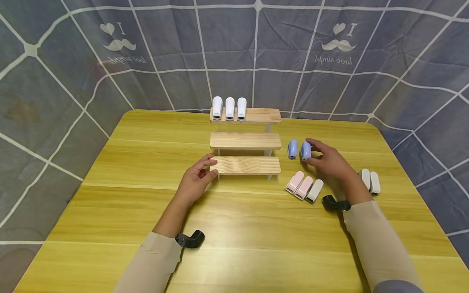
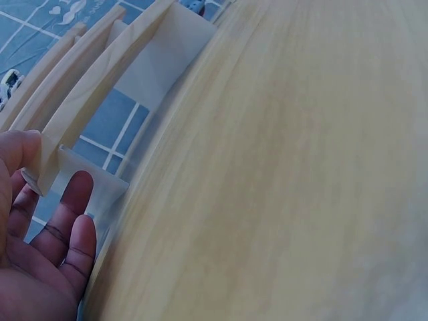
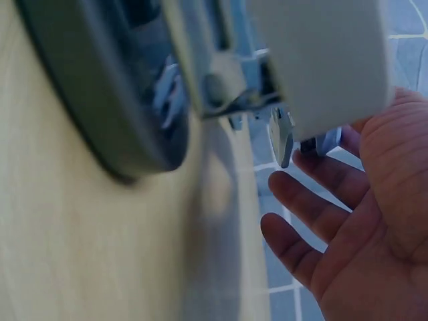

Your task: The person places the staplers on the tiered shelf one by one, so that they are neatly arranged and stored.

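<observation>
Seemingly, one blue stapler [image 1: 305, 150], right of the rack [image 1: 245, 165], is pinched end to end in the half-curled right grip [image 1: 327, 160]; the rack's lower left end is held by the left grip [image 1: 196, 180]. Light, stiff, slick handling is expected of the stapler, best taken by its sides.

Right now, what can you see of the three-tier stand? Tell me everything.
The stand has three pale wooden boards with visible grain and rounded corners, stepping up toward the back on whitish, translucent-looking panels. It stands upright on the table. Three white staplers sit side by side at the left of the top board. The left hand pinches the bottom board's left end.
</observation>
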A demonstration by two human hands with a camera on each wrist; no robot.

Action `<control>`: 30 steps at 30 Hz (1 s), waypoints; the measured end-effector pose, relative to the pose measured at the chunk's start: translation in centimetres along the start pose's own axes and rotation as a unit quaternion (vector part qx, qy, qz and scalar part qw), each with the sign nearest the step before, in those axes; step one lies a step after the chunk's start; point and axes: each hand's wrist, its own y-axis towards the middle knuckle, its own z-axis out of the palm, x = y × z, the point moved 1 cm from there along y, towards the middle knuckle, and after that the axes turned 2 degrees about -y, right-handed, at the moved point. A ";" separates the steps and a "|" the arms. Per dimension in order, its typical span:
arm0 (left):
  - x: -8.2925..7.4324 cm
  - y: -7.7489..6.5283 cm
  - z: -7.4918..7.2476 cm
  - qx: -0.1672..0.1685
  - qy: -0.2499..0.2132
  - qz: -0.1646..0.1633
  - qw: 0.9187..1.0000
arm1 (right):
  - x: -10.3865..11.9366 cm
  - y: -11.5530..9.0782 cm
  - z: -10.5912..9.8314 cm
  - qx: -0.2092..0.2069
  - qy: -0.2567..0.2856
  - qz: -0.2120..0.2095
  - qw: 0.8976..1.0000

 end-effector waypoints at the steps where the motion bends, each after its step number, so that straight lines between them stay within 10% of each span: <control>1: 0.0 0.0 0.0 0.000 0.000 0.000 1.000 | 0.3 -0.1 -0.1 -0.004 0.001 -0.004 1.000; 30: 0.1 0.0 -0.1 0.003 0.002 0.007 1.000 | 10.4 0.5 -1.5 -0.091 0.052 -0.142 0.984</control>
